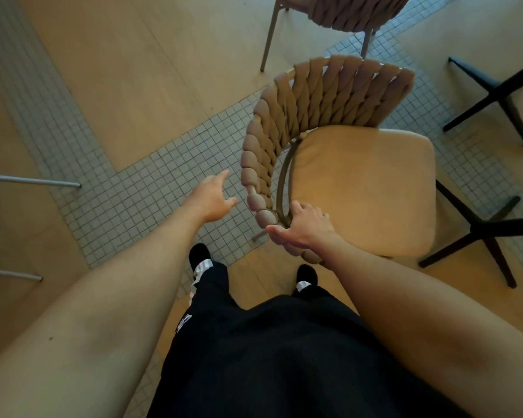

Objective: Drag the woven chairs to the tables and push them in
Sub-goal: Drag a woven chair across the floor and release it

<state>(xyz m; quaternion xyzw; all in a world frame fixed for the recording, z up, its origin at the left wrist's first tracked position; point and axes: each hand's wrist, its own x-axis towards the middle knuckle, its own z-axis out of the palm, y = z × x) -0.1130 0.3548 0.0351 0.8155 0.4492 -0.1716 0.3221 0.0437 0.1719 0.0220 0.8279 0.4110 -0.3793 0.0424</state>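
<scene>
The chair (329, 140) has a thick woven rope back, matt, on a metal frame (smooth cushion); floor (118, 116) of wood and small tiles

The second woven chair (341, 10) is cut off by the top edge.

The floor (127, 70) is pale wood-look panels crossed by bands of small grey square tiles (139, 188). Black cross-shaped table bases (492, 230) stand at the right, thin grey metal legs (31, 180) reach in from the left. Light is warm and dim.
</scene>
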